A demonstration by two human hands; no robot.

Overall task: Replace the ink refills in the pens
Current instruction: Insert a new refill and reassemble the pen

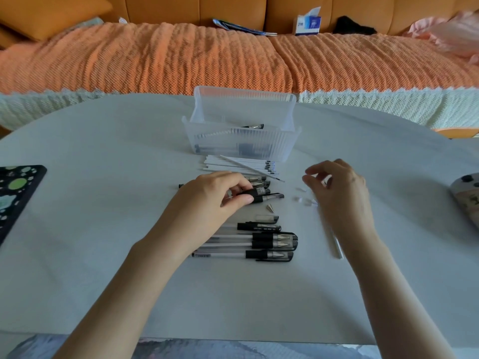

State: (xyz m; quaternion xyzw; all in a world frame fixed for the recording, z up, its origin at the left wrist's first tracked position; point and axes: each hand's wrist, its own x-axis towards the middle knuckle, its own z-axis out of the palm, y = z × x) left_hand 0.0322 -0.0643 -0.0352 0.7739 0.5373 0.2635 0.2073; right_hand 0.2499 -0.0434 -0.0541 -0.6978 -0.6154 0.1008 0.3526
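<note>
The left hand (215, 195) grips a black-gripped clear plastic pen (267, 197) on the pale table (103, 203). The right hand (339, 187) is curled; its contents cannot be determined. White ink refills (233, 164) lie beside the ribbed transparent box (243, 143).

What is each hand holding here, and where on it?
The left hand grips a pen by its black grip section. The right hand curls its fingertips together; blur hides whether they pinch anything.

Left hand (215, 195) grips a pen (261, 197) on the tabletop (103, 203). Right hand (342, 187), blurred, hovers near white refills (238, 164).
</note>
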